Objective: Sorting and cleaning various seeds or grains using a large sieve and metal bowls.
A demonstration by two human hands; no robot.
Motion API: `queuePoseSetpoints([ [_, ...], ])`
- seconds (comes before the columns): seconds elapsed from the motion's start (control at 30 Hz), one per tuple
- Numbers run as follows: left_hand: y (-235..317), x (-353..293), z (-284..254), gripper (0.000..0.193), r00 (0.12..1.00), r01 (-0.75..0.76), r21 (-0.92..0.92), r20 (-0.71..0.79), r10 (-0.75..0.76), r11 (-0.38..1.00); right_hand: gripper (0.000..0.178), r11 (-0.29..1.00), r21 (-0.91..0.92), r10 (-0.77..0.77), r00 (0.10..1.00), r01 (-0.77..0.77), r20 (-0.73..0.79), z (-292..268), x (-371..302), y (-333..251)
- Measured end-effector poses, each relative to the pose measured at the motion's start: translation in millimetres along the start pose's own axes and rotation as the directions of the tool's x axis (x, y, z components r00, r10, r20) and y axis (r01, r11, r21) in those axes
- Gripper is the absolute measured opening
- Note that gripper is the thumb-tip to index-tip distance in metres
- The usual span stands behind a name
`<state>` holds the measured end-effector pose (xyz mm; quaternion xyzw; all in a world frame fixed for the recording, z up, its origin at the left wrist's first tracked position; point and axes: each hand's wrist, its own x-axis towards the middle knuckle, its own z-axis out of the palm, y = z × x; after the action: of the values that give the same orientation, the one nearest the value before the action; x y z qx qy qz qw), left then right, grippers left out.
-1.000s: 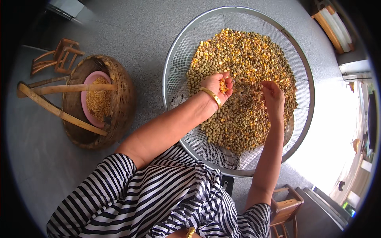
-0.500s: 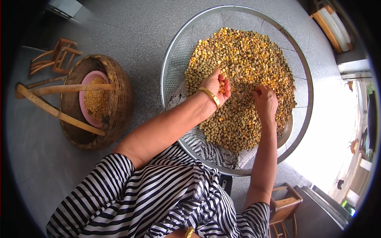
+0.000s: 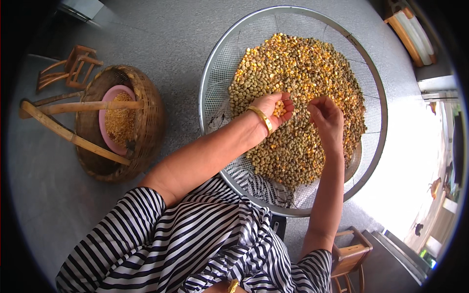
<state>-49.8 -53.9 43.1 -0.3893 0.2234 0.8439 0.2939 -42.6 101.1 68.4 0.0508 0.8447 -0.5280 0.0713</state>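
A big round wire-mesh sieve with a grey rim lies before me. Spread across its mesh is a heap of mixed greenish-brown peas and yellow kernels. Over the middle of the heap my left hand, with a gold bangle at the wrist, is cupped palm up. Several yellow kernels rest in its curled fingers. My right hand is just to the right, above the heap, thumb and fingertips pinched together. Whatever lies between those fingertips is too small to make out.
To the left stands a woven basket with a wooden handle, holding a pink bowl of yellow kernels. A small wooden chair is behind it. One wooden stool stands near my right elbow. Bright light falls from a doorway at right.
My left hand has turned its palm further up and shifted slightly right and down, showing the kernels more plainly. My right hand has risen slightly off the heap, still pinched.
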Motion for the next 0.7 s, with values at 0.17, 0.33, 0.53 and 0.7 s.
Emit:
queuePoseSetpoints([
  [0.17,-3,2,0,0.016,0.999,0.040,-0.021,-0.015,-0.041,0.999,0.009,0.979,-0.181,-0.068,0.990,0.090,0.122,5,-3,-5],
  [0.33,3,4,0,0.017,0.995,-0.013,-0.114,-0.095,0.002,0.993,0.006,0.797,-0.540,-0.194,0.961,0.271,0.197,11,-7,22],
  [0.53,7,8,-7,0.016,0.997,-0.048,-0.109,-0.073,0.040,0.993,0.006,0.678,-0.690,-0.151,0.967,0.253,0.206,29,-13,22],
  [0.7,7,2,-2,0.016,0.982,-0.094,-0.097,-0.172,0.076,0.991,0.007,0.691,-0.677,-0.192,0.967,0.256,0.169,24,-8,21],
])
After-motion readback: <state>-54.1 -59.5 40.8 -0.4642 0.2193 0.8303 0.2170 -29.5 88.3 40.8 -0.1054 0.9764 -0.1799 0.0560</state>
